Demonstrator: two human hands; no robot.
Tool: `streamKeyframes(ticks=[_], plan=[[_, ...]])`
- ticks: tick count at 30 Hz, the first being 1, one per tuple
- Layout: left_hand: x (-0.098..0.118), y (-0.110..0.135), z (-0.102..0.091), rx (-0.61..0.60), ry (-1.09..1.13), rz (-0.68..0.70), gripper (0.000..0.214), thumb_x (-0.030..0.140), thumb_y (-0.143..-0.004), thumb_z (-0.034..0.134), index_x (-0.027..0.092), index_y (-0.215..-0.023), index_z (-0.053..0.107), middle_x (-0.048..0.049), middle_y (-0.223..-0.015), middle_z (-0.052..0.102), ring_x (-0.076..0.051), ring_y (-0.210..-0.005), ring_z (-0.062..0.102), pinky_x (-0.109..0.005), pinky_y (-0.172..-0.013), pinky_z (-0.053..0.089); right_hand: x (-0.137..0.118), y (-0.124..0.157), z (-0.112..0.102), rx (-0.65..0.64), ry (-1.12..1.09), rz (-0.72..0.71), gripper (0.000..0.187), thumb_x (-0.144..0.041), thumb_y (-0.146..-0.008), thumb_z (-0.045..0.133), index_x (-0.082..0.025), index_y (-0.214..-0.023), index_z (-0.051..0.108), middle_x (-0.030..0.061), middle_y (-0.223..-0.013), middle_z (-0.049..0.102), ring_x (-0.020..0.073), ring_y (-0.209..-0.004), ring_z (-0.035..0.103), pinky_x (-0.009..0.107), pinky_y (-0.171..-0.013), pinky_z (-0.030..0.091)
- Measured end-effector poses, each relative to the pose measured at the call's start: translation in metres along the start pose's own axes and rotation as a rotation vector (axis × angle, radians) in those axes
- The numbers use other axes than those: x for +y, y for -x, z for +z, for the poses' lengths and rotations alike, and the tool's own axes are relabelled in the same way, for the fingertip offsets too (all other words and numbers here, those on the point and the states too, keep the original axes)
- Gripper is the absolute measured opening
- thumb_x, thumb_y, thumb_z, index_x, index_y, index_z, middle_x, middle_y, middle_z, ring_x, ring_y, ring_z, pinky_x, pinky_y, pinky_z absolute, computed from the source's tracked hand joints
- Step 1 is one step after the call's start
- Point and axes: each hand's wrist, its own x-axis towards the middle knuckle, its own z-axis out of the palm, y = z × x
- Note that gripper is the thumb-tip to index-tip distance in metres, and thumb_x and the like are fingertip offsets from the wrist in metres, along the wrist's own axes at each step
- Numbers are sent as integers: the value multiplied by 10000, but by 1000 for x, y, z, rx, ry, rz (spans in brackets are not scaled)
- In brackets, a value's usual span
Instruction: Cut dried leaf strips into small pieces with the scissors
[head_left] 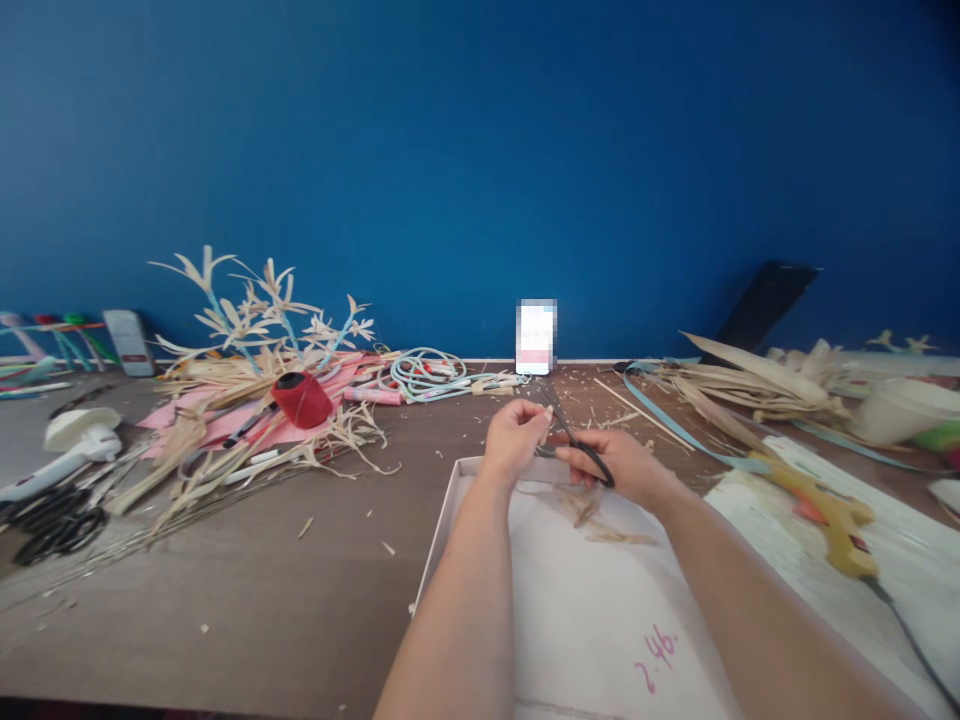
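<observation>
My left hand (514, 437) is closed in a pinch on a small pale strip of dried husk (550, 424), just above the far edge of a white box lid (469, 467). Beside it, my right hand (619, 462) grips dark-handled scissors (596, 460), their blades pointing up and away, close to the left fingers. Whether the blades touch the strip I cannot tell. Under the hands, several tan husk scraps (589, 520) lie on the lid, which has pink handwriting near its front.
At the left are husk flowers (283, 300), a red thread spool (302, 399) and black scissors (64, 530). A phone (535, 340) stands against the blue wall. At the right lie a yellow glue gun (832, 510), husk leaves (750, 385) and a white cup (904, 408).
</observation>
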Motion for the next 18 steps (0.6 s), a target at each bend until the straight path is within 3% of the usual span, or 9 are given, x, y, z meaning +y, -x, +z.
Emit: streamKeyframes(ticks=[6, 13, 18], plan=[[-4, -2, -2, -5, 0, 15, 199, 336, -660, 615, 143, -691, 579, 24, -524, 510, -59, -480, 413, -194, -496, 328, -1, -1, 0, 53, -26, 12, 479, -480, -699, 614, -154, -1048, 642, -5, -532, 583, 108, -460, 490, 237, -463, 385], [-3, -2, -2, -39, 5, 69, 281, 396, -673, 615, 132, -769, 613, -11, -642, 587, -72, -545, 458, -199, -528, 358, 2, -3, -3, 295, -224, -47, 498, -439, -667, 663, -152, -1071, 616, 32, -628, 628, 112, -524, 516, 245, -503, 411], [-6, -2, -1, -46, -21, 23, 277, 362, -646, 646, 137, -806, 626, -16, -684, 611, -85, -586, 493, -201, -548, 380, 5, -5, -6, 363, -391, -70, 452, -401, -665, 680, -177, -1052, 616, 31, -670, 630, 108, -545, 527, 231, -491, 399]])
